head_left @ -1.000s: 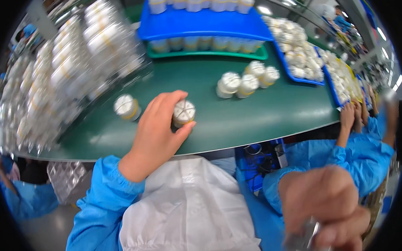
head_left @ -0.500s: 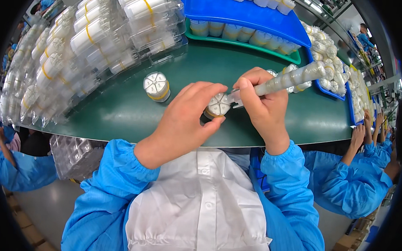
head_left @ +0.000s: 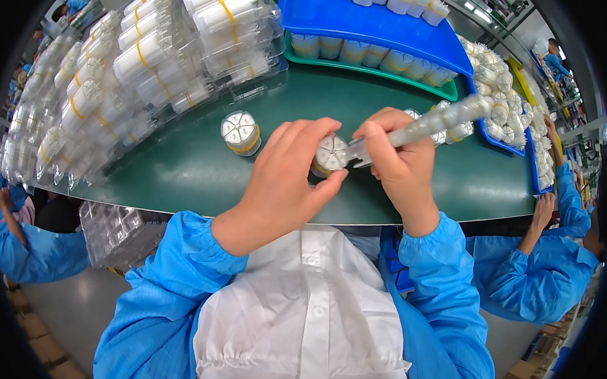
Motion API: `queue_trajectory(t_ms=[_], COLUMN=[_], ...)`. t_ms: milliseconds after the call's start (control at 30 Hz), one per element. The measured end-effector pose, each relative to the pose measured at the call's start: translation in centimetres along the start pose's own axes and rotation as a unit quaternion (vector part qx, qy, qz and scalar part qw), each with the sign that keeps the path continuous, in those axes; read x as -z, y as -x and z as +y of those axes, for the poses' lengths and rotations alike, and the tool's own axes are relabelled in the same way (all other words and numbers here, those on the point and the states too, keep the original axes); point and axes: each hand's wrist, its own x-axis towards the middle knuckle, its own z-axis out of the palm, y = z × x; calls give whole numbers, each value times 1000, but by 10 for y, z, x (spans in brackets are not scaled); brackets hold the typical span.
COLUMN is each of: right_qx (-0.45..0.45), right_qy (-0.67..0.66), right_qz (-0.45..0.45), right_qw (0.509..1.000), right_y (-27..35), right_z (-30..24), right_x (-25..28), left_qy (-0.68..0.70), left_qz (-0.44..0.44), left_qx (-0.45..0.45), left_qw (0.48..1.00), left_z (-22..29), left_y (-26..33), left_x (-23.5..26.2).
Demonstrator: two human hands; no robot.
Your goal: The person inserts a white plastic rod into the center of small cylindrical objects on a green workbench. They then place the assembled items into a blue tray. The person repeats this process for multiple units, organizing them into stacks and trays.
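Gripping from the side, the left hand (head_left: 280, 179) curls thumb and fingers around a white bundle (head_left: 332, 152), spread only as wide as the bundle, which stands on the green table (head_left: 183, 178) in front of the person's chest. The right hand (head_left: 401, 169) closes its fingers on a slim tool (head_left: 446, 118) with a pale handle; its metallic tip reaches the bundle's right edge, though whether the two touch cannot be told. Possible faults: a sideways push could tilt or turn the bundle if the left grip is light; a slip across the segmented top could mark it or catch the nearby left fingertips; the long handle, if swung wide, could knock the partly hidden bundles (head_left: 460, 131) behind it. A second bundle (head_left: 240, 132) stands apart to the left. Surroundings: the table, its front edge bowed by the lens, carries clear plastic packs (head_left: 144, 50) at left, a blue tray (head_left: 362, 28) above a green tray (head_left: 368, 73) at the far side, and a filled blue bin (head_left: 502, 144) at right. Blue sleeves (head_left: 527, 284) of co-workers appear on both sides; cardboard boxes (head_left: 41, 337) lie on the grey floor (head_left: 72, 308).
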Motion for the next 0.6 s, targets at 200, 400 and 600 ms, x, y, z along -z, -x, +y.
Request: queue_trajectory(t_ms=[200,400,600], right_qx=[-5,42,-23], right_qy=[14,41,-21], right_qz=[2,-30,30], right_qw=[1000,998,999], right_y=[2,2,3], right_z=[2,7,-2], right_x=[-1,-5,-1], left_qy=[77,-25,51], left_qz=[-5,-7,-1], left_qx=[-2,-7,1], left_qw=[997,1000,999], left_z=[-3,0,-2], left_y=[6,4,6], left_x=[-2,1,-3])
